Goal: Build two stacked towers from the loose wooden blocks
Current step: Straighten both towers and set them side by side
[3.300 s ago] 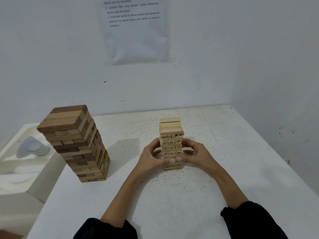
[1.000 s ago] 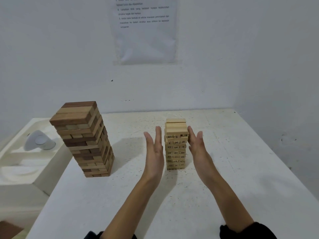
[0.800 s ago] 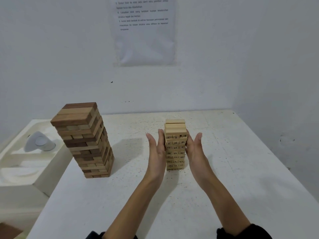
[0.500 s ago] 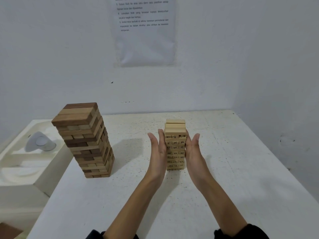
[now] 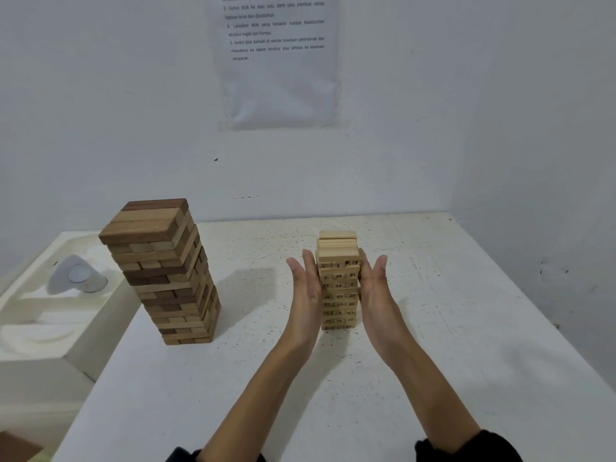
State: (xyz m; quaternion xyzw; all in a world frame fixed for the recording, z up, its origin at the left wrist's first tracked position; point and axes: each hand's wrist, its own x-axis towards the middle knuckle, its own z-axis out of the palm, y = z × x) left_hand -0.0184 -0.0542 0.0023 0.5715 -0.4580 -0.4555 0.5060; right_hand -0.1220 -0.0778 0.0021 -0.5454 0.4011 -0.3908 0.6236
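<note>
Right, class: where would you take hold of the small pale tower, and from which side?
Mid-height on the tower, left and right faces, flat palms coming in from both sides, as the left hand and right hand show. It is a tall, narrow stack of separate layers, so pressing many at once probably beats pinching the top.

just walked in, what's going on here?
A person holds both hands flat against the sides of the small pale numbered-block tower, apparently squaring it up: left hand on its left side, right hand on its right, fingers straight. The larger tower of mixed brown blocks stands untouched to the left on the white table. Both towers look built.
</note>
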